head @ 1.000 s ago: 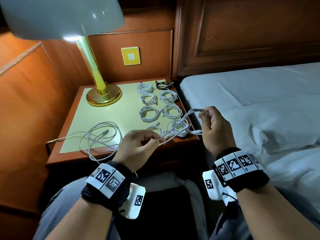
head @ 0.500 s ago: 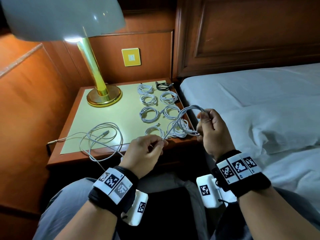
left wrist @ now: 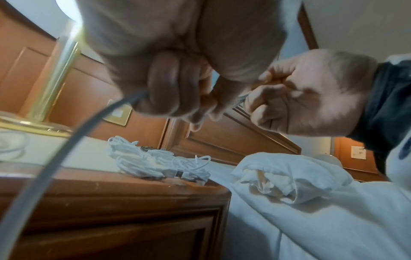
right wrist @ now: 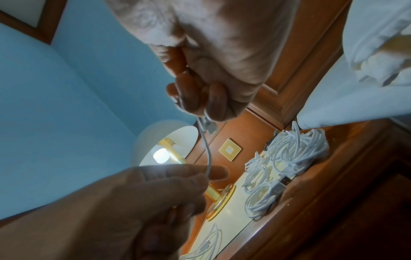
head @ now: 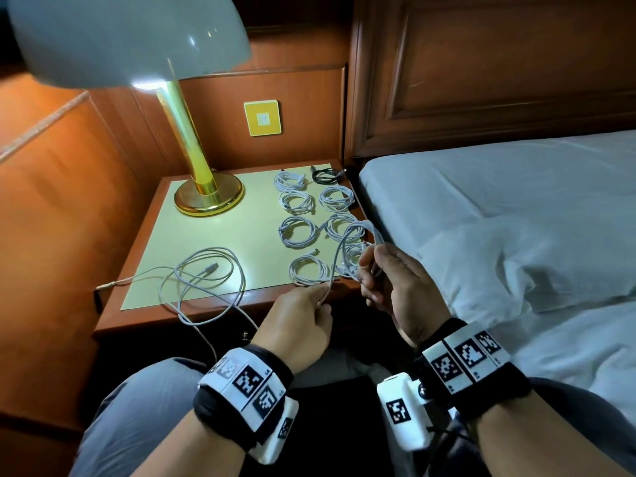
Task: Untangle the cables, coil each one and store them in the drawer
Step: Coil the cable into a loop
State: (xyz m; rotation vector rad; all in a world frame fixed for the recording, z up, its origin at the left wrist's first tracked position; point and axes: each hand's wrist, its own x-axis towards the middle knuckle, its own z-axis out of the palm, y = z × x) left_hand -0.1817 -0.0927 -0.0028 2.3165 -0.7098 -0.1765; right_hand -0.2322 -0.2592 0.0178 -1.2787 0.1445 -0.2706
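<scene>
While the right hand [head: 389, 280] grips a small gathered coil of the white cable [head: 354, 235] just above the near right corner of the surface [head: 220, 235], the head view shows the left hand [head: 303, 321] pinching the same cable lower down and to the left; the free run between them slants up and rightward, so the next loop, I judge, has to be fed from the left hand toward the right, which is nearer the coil. Finished coils [head: 297, 232] lie in two rows beyond the hands, and a loose cable [head: 206, 273] sprawls to the left, part of it trailing over the front edge. From the left wrist, curled fingers [left wrist: 169, 84] close on the cable [left wrist: 66, 144], which sweeps down and out of frame, blurred; the right hand [left wrist: 311, 91] is clenched on strands that are barely visible. From the right wrist, the fingers [right wrist: 200, 95] hold the bundle, a short length dropping to the left hand [right wrist: 138, 202], itself blurred. No drawer front can be made out clearly; whether it is open I cannot tell.
</scene>
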